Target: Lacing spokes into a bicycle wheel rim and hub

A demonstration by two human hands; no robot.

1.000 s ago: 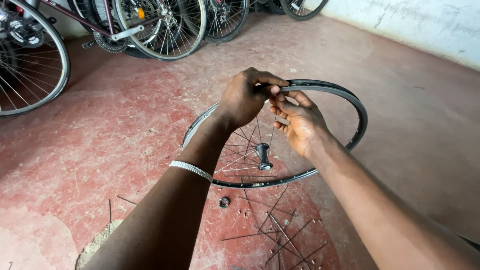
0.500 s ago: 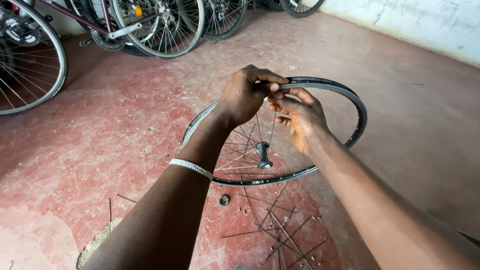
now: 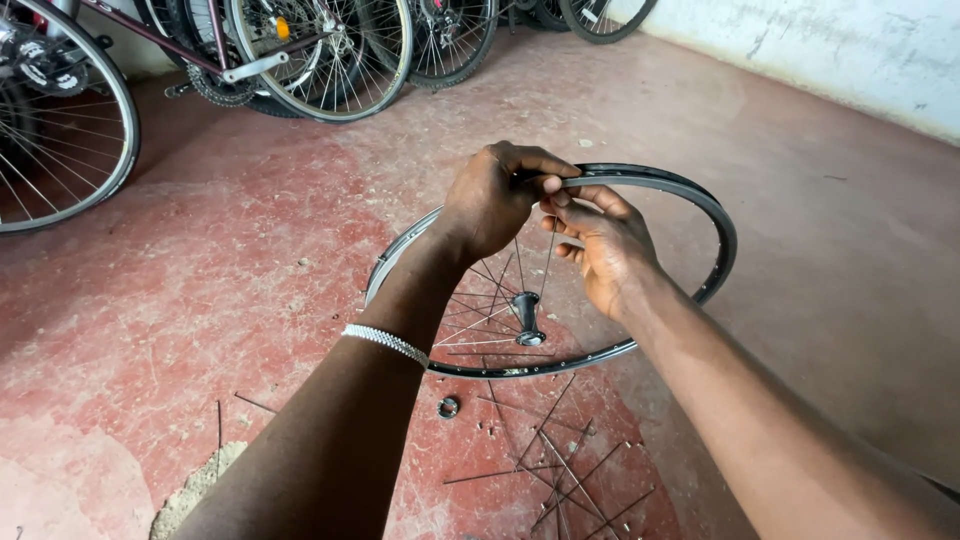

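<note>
From the head camera, the black wheel rim [image 3: 700, 205] stands tilted on the red floor [image 3: 200, 280], its far edge pinched by the closed left hand [image 3: 490, 200]. The right hand [image 3: 600, 240], fingers half curled, works at the same spot, though what it pinches I cannot tell. The rim looks light and stiff, best gripped at its edge, since the thin spokes [image 3: 480, 300] would likely bend.

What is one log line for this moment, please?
left hand: grips top of rim | right hand: fingers at same spot | hub: partly spoked | loose spokes: on red floor

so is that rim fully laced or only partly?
Partly: the rim has spokes only on its left side, and loose spokes lie on the floor.
</note>
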